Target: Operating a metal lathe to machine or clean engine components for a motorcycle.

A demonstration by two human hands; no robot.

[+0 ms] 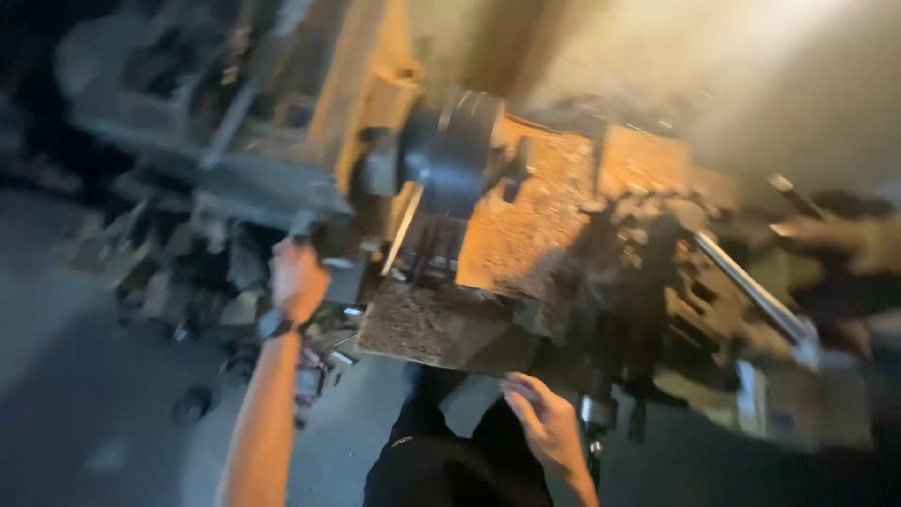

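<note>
A big, dirty metal lathe point(526, 207) fills the blurred head view, its bed covered in brown chips. My left hand point(298, 278) reaches up to the left end of the machine and closes around a dark handle point(305, 225) below the headstock. My right hand point(544, 422) hangs low in front of the bed with its fingers curled and apart, touching nothing I can make out. A round dark chuck point(460, 150) sits at the centre, with a thin bright bar point(404, 230) slanting down beside it.
A long shiny rod point(751, 291) runs down the right side of the machine. Scrap parts and metal pieces point(216, 282) lie heaped on the grey floor point(84, 413) to the left. My dark trousers point(441, 460) show at the bottom.
</note>
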